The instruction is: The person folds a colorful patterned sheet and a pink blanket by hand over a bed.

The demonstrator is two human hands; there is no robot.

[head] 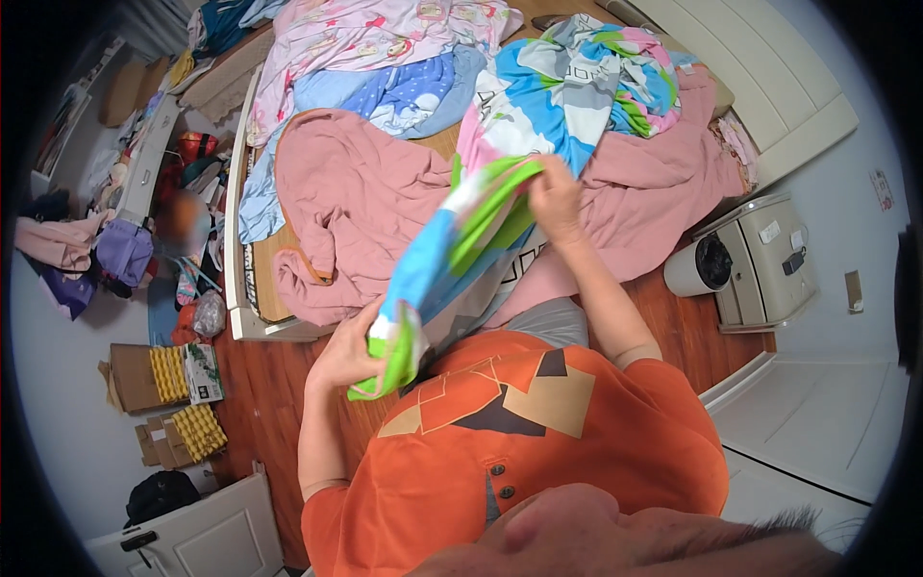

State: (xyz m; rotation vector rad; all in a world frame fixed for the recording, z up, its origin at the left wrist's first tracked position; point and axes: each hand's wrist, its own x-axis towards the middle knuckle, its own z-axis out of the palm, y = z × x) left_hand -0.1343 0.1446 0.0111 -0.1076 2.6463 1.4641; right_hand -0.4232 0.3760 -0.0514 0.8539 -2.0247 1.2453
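A stretch of multicoloured cloth, patterned in blue, white, green and grey, runs between my two hands in front of my body. My left hand grips its lower end, where a green edge with pink trim hangs down. Higher up, my right hand pinches the green edge. The cloth looks continuous with a bunched heap of the same fabric on the bed. Under it lies a pink blanket with an orange-brown border, spread across the bed's near part. Some blur covers the cloth near my right hand.
Pink printed bedding and a blue dotted cover lie farther back. The white bed frame edges the left. A bedside cabinet and a waste bin stand right. Cardboard boxes sit left on the wooden floor.
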